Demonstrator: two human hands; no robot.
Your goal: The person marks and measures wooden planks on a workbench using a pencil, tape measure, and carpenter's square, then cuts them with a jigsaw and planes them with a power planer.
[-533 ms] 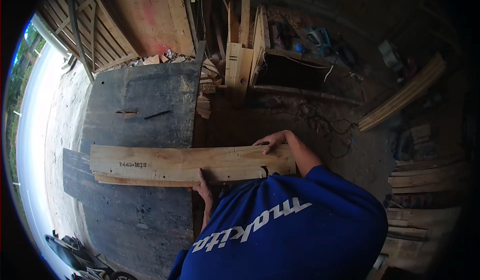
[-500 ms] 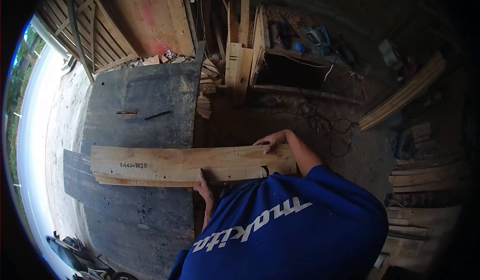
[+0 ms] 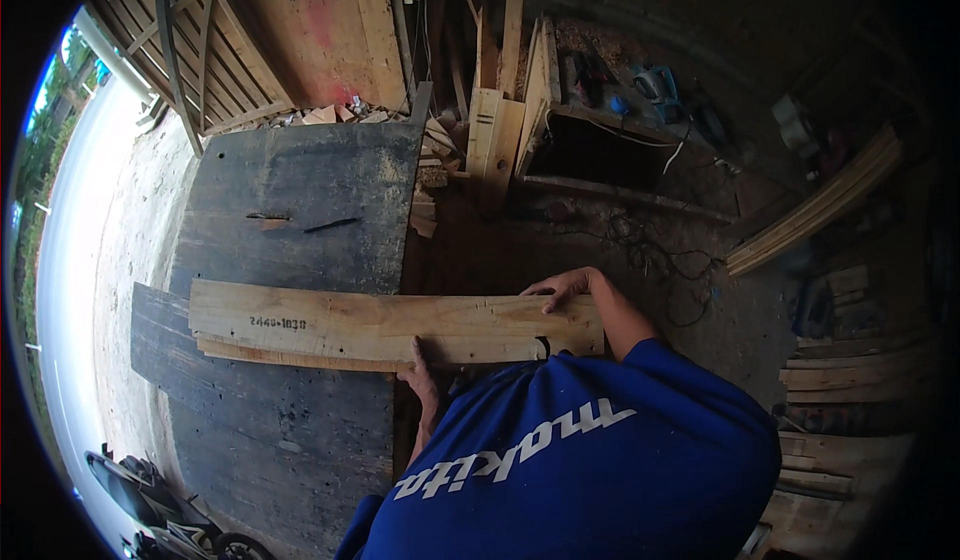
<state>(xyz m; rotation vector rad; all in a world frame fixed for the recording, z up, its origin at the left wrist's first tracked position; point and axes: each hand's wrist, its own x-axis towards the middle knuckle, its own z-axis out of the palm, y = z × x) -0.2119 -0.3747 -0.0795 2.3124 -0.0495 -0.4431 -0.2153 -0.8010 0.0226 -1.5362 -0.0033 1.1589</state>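
Note:
In front of my body a long, pale wooden board (image 3: pixel 450 322) lies crosswise, with dark stencilled marks near its left part. Beneath it, the edge of another board (image 3: pixel 290 354) shows along the near side. My left hand (image 3: pixel 422 378) grips the near edge around the middle, thumb on top and the other fingers hidden below. Toward the right end, my right hand (image 3: pixel 562 287) is bent over the far edge, its fingertips on the upper face. A small dark curved thing (image 3: pixel 542 348) shows at the near edge by my shirt.
A worn dark panel (image 3: pixel 300 185) stretches under the boards' left part. Behind on the right is a wooden box bench (image 3: pixel 620 125) carrying a blue power tool (image 3: pixel 655 85). Cables (image 3: pixel 650 250) lie on the floor. Planks (image 3: pixel 820 200) lean at right; a motorcycle (image 3: pixel 150 510) stands lower left.
The whole view has shifted slightly to the right. Both hands keep the same hold on the boards, which stay nearly where they were.

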